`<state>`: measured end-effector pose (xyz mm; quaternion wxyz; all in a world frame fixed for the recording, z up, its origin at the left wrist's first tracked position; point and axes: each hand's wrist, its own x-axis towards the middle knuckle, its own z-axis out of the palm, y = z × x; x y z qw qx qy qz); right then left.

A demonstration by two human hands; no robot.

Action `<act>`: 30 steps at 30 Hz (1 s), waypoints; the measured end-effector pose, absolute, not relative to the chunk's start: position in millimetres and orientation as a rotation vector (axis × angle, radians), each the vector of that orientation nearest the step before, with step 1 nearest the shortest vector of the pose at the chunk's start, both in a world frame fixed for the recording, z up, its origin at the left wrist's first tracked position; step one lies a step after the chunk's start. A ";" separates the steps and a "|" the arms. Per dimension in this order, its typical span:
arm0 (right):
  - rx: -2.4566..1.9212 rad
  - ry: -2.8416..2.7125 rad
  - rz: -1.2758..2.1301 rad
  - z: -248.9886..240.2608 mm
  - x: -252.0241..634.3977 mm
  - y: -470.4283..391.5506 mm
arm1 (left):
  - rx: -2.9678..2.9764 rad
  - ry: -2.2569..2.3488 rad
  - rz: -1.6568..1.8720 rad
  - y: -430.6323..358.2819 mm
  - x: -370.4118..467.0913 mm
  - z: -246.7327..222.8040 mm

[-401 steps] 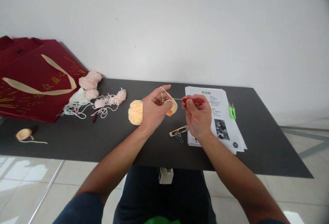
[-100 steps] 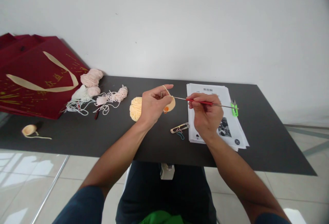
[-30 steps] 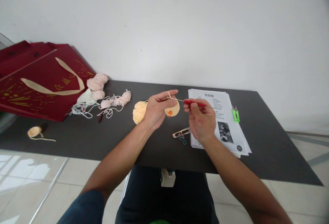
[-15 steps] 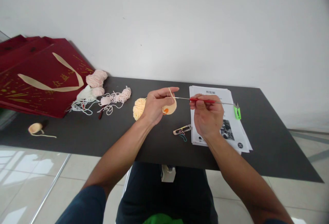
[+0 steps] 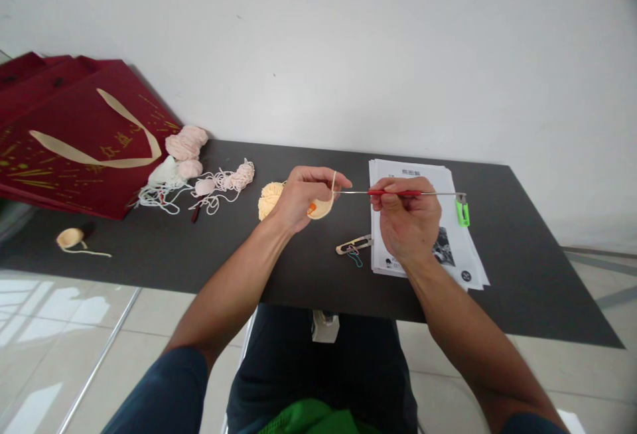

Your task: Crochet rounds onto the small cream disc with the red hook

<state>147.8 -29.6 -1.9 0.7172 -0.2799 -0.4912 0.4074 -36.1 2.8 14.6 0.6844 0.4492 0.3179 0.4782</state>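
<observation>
Over the middle of the dark table, my left hand (image 5: 303, 198) pinches a small pale yellow crochet piece (image 5: 324, 209) with an orange stitch marker (image 5: 312, 208) on it. A strand of yellow yarn (image 5: 334, 183) runs up over my left index finger. My right hand (image 5: 409, 215) grips a crochet hook (image 5: 393, 192) by its red handle, level and pointing left. The hook's thin metal tip reaches the yarn beside my left fingers; whether it sits in a stitch is too small to tell. Behind my left hand lies a yellow yarn ball (image 5: 270, 200), partly hidden.
Printed sheets (image 5: 423, 170) lie under my right hand, with green-handled snips (image 5: 462, 211) on their right edge. Yellow snips (image 5: 353, 245) and stitch markers (image 5: 355, 259) lie nearer. Leftward are pink yarn (image 5: 186, 143), dark red gift bags (image 5: 89, 135) and a small crocheted cup (image 5: 70, 237).
My right hand and the hook have shifted slightly right. The crochet piece has turned and sits closer in against my left fingers. The view has tilted a little.
</observation>
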 end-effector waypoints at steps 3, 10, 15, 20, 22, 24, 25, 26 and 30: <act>-0.614 -1.083 0.918 -0.3 147.7 -30.7 | 0.987 0.676 1.047 4.8 -37.1 12.9; -0.605 -0.943 1.181 5.0 150.1 -28.2 | 0.969 0.634 1.036 7.0 -40.2 11.6; -0.661 -0.730 1.390 0.4 147.4 -25.6 | 1.211 0.688 1.220 6.2 -35.1 9.8; -0.702 -0.684 1.405 -2.7 138.9 -28.7 | 1.420 0.835 1.257 4.9 -27.8 7.3; -0.715 -0.660 1.400 -2.7 138.1 -28.9 | 1.419 0.919 1.227 3.8 -25.4 6.5; -0.722 -0.641 1.400 -2.9 138.6 -28.2 | 1.396 0.960 1.217 2.8 -23.0 5.5; -0.722 -0.637 1.398 -3.3 138.9 -27.8 | 1.369 0.967 1.219 2.4 -21.8 4.8; -0.723 -0.638 1.394 -4.0 138.8 -27.5 | 1.328 0.971 1.224 2.1 -20.7 4.3; -0.761 -0.643 1.378 -7.6 135.3 -28.1 | 1.161 0.930 1.256 0.7 -17.2 4.2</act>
